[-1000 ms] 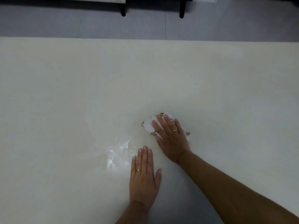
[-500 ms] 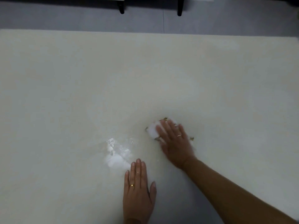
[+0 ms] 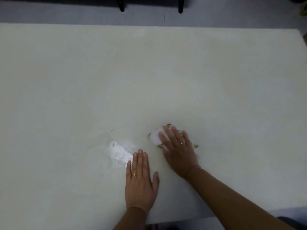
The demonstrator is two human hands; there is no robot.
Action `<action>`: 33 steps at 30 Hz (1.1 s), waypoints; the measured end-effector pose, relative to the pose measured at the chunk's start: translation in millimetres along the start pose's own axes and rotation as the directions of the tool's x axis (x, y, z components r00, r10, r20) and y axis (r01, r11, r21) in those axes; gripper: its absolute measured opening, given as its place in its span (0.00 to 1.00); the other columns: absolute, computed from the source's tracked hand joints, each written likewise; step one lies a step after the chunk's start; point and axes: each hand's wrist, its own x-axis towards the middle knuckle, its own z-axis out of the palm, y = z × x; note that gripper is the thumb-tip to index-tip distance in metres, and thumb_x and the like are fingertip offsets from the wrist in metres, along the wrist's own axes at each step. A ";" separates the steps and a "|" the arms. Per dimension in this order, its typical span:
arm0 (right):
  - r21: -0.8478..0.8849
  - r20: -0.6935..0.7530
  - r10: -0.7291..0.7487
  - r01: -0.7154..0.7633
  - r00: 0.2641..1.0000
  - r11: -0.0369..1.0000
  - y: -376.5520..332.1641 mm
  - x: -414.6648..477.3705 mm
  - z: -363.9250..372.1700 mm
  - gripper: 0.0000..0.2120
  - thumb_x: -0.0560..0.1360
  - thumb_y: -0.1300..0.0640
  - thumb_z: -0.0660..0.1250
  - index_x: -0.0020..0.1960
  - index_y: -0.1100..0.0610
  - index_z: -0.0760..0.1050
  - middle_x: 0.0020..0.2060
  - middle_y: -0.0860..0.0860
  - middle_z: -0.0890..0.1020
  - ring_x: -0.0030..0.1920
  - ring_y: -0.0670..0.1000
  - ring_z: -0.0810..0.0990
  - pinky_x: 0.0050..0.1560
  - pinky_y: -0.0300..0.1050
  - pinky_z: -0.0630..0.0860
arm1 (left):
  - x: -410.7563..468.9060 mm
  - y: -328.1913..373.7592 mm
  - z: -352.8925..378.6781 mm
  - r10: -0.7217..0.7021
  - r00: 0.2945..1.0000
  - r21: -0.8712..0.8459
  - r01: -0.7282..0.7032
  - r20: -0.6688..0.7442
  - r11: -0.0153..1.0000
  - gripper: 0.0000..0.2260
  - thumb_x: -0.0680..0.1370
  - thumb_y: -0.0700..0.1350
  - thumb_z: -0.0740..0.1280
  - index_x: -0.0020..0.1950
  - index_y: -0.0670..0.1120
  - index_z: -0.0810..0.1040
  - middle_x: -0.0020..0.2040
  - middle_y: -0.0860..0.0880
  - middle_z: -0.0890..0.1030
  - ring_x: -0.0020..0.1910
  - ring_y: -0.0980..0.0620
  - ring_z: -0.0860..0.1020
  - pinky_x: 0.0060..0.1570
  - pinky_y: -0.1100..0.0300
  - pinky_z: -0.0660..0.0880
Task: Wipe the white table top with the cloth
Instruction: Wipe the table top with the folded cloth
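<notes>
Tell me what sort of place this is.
Probably an indoor room, perhaps a workroom or canteen; I cannot tell which. A large white table top fills the view, a grey tiled floor lies beyond its far edge, and black furniture legs stand on that floor.

1. No text, label, brand, number or sign can be read anywhere in the view.
2. The cloth (image 3: 155,136) has brownish-green markings along its edges. They are too blurred to tell whether they are lettering or only a pattern.
3. The white counter (image 3: 149,72) shows only smears, and none of them form readable characters.
</notes>
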 end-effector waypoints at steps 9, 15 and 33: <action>0.097 0.020 0.468 -0.467 0.884 0.879 -75.6 -14.2 1.1 0.29 0.76 0.46 0.49 0.75 0.55 0.59 0.74 0.58 0.63 0.73 0.60 0.61 0.69 0.63 0.53 | -38.5 2.6 -5.0 -0.049 0.998 -0.028 0.048 -0.039 0.998 0.27 0.81 0.52 0.48 0.75 0.36 0.62 0.76 0.38 0.62 0.76 0.42 0.57 0.75 0.47 0.52; -0.005 0.030 -0.014 0.014 0.999 1.000 -43.4 -60.0 1.4 0.26 0.77 0.48 0.53 0.75 0.52 0.59 0.75 0.54 0.61 0.75 0.56 0.59 0.68 0.61 0.59 | -71.7 -6.4 7.9 -0.060 0.998 0.018 0.060 0.025 0.998 0.29 0.82 0.56 0.44 0.75 0.37 0.61 0.76 0.39 0.61 0.76 0.42 0.58 0.74 0.48 0.51; 0.023 0.061 0.212 -0.214 0.975 0.977 -4.9 -140.3 0.3 0.27 0.78 0.49 0.50 0.76 0.52 0.54 0.75 0.54 0.58 0.75 0.56 0.57 0.71 0.60 0.54 | -97.9 -4.0 13.6 -0.031 0.999 0.026 0.031 -0.009 0.999 0.27 0.82 0.51 0.44 0.76 0.37 0.60 0.77 0.40 0.59 0.77 0.43 0.56 0.75 0.49 0.48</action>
